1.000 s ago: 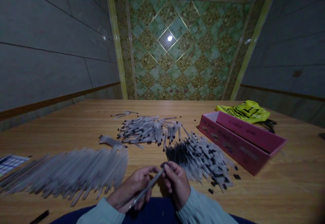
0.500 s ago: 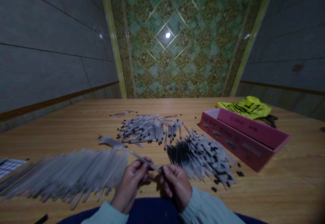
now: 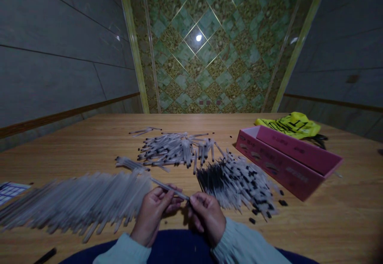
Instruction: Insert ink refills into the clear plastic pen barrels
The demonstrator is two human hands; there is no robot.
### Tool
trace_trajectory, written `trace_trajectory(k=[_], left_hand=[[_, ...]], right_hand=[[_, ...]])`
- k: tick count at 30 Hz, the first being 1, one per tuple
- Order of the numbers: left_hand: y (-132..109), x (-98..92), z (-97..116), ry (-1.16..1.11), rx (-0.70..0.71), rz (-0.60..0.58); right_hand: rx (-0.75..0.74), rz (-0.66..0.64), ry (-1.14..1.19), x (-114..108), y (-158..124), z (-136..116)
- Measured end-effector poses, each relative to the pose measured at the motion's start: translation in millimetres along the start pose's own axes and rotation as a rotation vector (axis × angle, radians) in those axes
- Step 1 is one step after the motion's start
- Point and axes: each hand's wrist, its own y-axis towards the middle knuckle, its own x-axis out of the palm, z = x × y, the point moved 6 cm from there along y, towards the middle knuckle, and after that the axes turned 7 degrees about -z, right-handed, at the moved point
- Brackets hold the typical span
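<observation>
A thin, translucent pen-like tube (image 3: 161, 184) slants across between my hands, its far end pointing up and left. My left hand (image 3: 155, 212) is closed round its middle, thumb on top. My right hand (image 3: 208, 216) pinches the near end, where a small dark part shows; its detail is too blurred to make out. Left of my left hand lies a wide row of clear tubes (image 3: 92, 200). Beyond my right hand is a heap of thin dark sticks with pale and black ends (image 3: 239, 184). Farther out sits a pile of dark-tipped tubes (image 3: 167, 150).
A long pink open box (image 3: 275, 164) stands at the right, with a yellow plastic bag (image 3: 290, 124) behind it. Small black pieces (image 3: 283, 203) lie by the heap. A sheet with a blue grid (image 3: 12, 192) is at the far left, and a black stick (image 3: 46, 255) lies at the near left.
Both hands keep hold of the same tube, which has shifted very slightly. The camera view has tilted a little; the piles look the same.
</observation>
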Motion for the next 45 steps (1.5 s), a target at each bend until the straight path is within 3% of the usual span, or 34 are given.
trace_trajectory(k=[6, 11, 18, 23, 28, 35, 40, 45], left_hand=[[-2, -1.4, 1, 0.053, 0.012, 0.050], [-1, -3.6, 1, 0.047, 0.021, 0.073], [1, -5.2, -2, 0.032, 0.026, 0.067], [1, -4.6, -1, 0.039, 0.033, 0.056], [-1, -4.7, -1, 0.045, 0.031, 0.063], [-1, -2.2, 0, 0.041, 0.025, 0.052], [-2, -3.9, 0, 0.034, 0.028, 0.067], [-4, -3.4, 2, 0.020, 0.027, 0.080]], right_hand=[[-0.090, 0.073, -0.168, -2, -4, -9], [0.003, -0.007, -0.144, 1, -3, -4], [-0.049, 0.063, -0.165, -4, -5, -9], [0.030, -0.014, -0.201, -1, -3, -2], [-0.021, 0.048, -0.177, -2, -5, -6], [0.012, 0.023, -0.158, -4, -3, 0], [-0.079, 0.081, -0.169, -6, -4, -10], [-0.026, 0.074, -0.117, -7, -2, -6]])
